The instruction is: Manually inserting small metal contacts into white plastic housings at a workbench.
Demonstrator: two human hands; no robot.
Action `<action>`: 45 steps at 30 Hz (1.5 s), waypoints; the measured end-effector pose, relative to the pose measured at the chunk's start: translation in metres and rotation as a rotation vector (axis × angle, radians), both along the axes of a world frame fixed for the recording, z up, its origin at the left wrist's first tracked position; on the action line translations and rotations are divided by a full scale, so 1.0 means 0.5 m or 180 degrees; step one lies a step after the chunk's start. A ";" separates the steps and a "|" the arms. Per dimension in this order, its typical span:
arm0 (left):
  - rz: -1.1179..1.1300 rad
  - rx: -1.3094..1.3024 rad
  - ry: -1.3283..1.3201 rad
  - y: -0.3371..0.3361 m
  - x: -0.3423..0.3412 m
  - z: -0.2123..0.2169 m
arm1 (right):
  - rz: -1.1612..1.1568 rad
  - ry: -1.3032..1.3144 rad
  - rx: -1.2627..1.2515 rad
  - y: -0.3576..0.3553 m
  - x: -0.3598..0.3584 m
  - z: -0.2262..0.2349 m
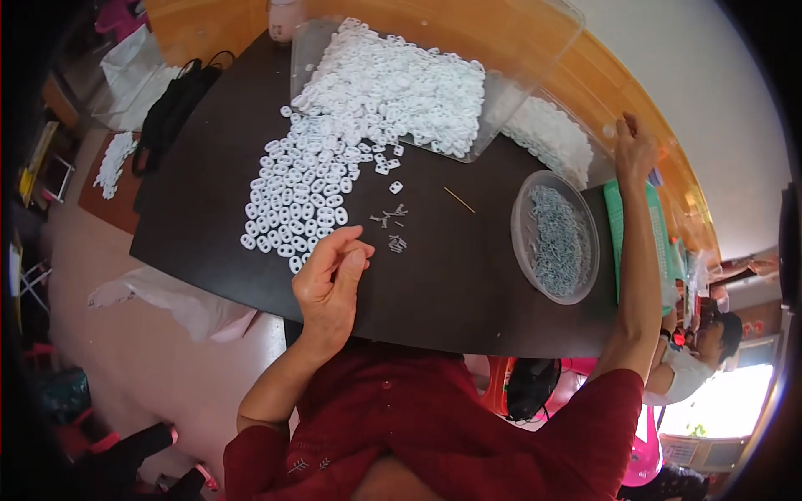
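Left hand [327, 288] curled, thumb near fingertips — can't tell if pinching anything — just beside smooth, two-holed white ovals [292, 188] spread on dark tabletop [451, 284]. Slim metal bits [398, 244] near. Right hand [637, 152] half-curled, grip unclear, beyond round clear bowl [521, 238].

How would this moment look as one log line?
left hand: beside white pieces | right hand: beyond bowl | bowl: metal bits | stick: on table

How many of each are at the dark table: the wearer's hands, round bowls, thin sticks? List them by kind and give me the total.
Hands, left hand and right hand: 2
Round bowl: 1
Thin stick: 1
Total: 4
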State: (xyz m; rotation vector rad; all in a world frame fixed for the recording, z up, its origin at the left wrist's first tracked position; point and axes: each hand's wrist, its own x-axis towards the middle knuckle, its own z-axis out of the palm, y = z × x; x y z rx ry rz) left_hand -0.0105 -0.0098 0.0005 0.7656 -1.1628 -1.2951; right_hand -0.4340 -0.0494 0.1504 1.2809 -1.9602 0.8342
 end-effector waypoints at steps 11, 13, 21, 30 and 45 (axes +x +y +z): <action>-0.0133 -0.0658 -0.1523 -0.094 -0.005 0.054 | 0.3054 -0.0600 0.1439 -0.041 0.390 -0.252; -0.0234 -0.0602 -0.1400 -0.097 -0.005 0.043 | 0.3080 -0.0457 0.1564 -0.068 0.404 -0.273; -0.0181 -0.0275 -0.1163 -0.089 0.001 0.026 | 0.3263 -0.0167 0.1789 -0.093 0.413 -0.289; -0.0401 0.0406 -0.0726 -0.075 -0.001 0.034 | 0.3342 -0.1434 0.1409 0.003 0.465 -0.226; -0.1133 0.1355 0.0253 -0.082 0.036 0.061 | 0.3500 -0.0766 0.1198 0.018 0.448 -0.213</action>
